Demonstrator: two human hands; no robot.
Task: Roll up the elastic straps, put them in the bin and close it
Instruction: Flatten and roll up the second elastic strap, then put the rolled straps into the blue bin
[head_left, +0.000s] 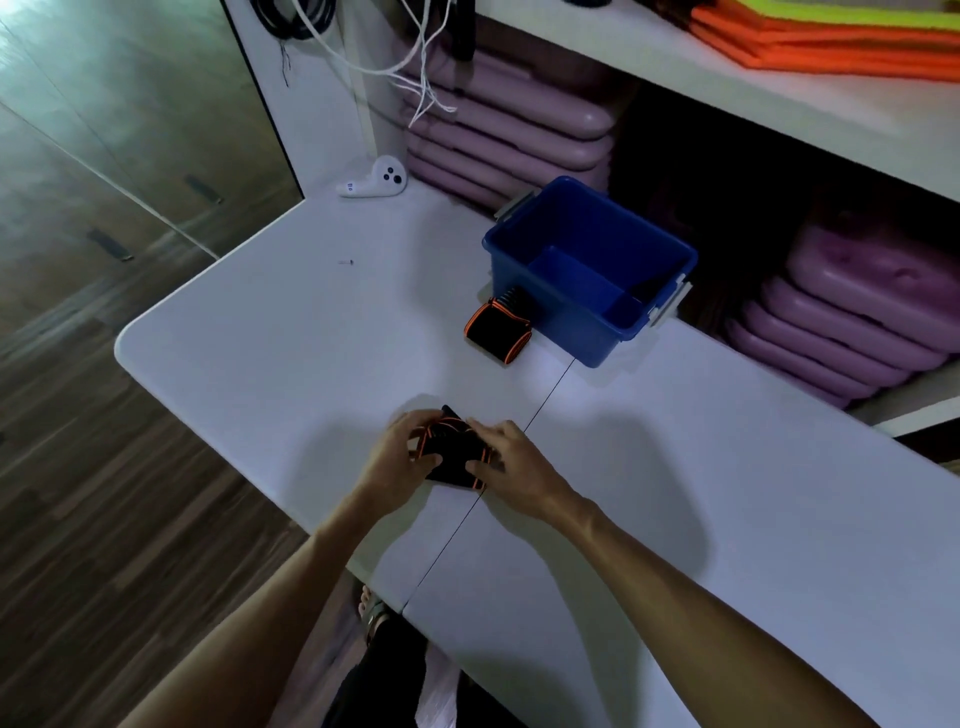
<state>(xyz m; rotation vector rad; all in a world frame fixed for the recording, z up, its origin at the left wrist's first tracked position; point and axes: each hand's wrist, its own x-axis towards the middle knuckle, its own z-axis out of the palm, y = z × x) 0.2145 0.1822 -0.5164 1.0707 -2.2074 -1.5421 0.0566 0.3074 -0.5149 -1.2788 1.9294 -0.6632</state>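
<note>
A black elastic strap with orange edges (453, 452) lies partly rolled on the white table (270, 343) near its front edge. My left hand (408, 457) grips its left side and my right hand (506, 460) presses on its right side. A second black-and-orange strap (496, 332) rests loosely bundled against the near left wall of the open blue bin (566, 312). The bin stands at the table's back with grey latches at both ends. No lid is in view.
A white handheld controller (374, 179) lies at the table's far left corner. A small screw (347, 262) sits on the table. Stacked purple pads (509, 135) and orange mats (831, 36) fill the shelves behind. White cords (415, 62) hang down.
</note>
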